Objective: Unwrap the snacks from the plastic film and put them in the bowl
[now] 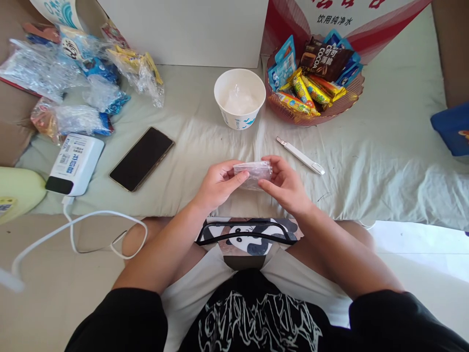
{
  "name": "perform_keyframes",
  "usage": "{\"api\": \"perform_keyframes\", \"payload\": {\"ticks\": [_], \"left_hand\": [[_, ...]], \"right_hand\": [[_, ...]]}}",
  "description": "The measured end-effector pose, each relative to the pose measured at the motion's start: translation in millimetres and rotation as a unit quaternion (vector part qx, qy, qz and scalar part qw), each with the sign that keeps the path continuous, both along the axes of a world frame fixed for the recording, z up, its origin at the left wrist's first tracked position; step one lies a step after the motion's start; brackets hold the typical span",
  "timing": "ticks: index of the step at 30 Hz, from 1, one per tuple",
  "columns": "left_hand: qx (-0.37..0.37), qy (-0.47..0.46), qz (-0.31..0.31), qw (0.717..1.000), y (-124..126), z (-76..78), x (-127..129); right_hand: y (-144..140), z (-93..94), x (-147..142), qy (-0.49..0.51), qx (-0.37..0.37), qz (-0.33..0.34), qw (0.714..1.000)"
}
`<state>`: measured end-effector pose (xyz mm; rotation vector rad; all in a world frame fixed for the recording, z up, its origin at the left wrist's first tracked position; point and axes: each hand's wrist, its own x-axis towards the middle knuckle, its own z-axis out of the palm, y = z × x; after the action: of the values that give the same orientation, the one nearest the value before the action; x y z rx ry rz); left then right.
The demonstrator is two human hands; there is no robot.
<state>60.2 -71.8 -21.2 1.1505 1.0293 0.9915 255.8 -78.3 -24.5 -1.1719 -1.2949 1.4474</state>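
Note:
Between my two hands is a small clear plastic bag (pixel 253 175), crinkled and see-through, held just above the near edge of the cloth. My left hand (pixel 224 182) pinches its left end with the thumb on top. At the other end, my right hand (pixel 284 185) grips it with thumb and fingers. Beyond them stands a white paper bowl (pixel 240 117) with blue print and crumpled clear plastic inside. To the right of my right hand lies a white utility knife (pixel 300 155), its short blade end pointing away to the left.
A pink ribbed bowl (pixel 315 115) holds several wrapped snacks, back right. On the left are a black phone (pixel 142 159), a white power bank (pixel 75 164) with a cable, and a heap of plastic packaging (pixel 47 68). A large white box (pixel 190 29) stands behind.

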Motion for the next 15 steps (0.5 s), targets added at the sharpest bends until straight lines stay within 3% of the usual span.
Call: {"api": "perform_keyframes", "payload": {"ticks": [3,7,12,15], "left_hand": [[0.001,0.019,0.000,1.000,2.3,5.0,-2.7],[0.013,0.036,0.025,0.999,6.2,17.7,-9.9],[0.040,0.058,0.036,0.997,6.5,28.0,-23.6],[0.062,0.079,0.034,0.994,4.3,31.1,-31.6]], "right_hand": [[1.3,4.5,2.1,-0.016,-0.034,0.036,0.999],[0.1,8.2,8.4,-0.049,0.008,-0.031,0.998],[13.0,20.5,14.3,-0.112,0.126,-0.108,0.980],[45.5,43.2,10.3,-0.204,0.233,-0.147,0.940]]}}
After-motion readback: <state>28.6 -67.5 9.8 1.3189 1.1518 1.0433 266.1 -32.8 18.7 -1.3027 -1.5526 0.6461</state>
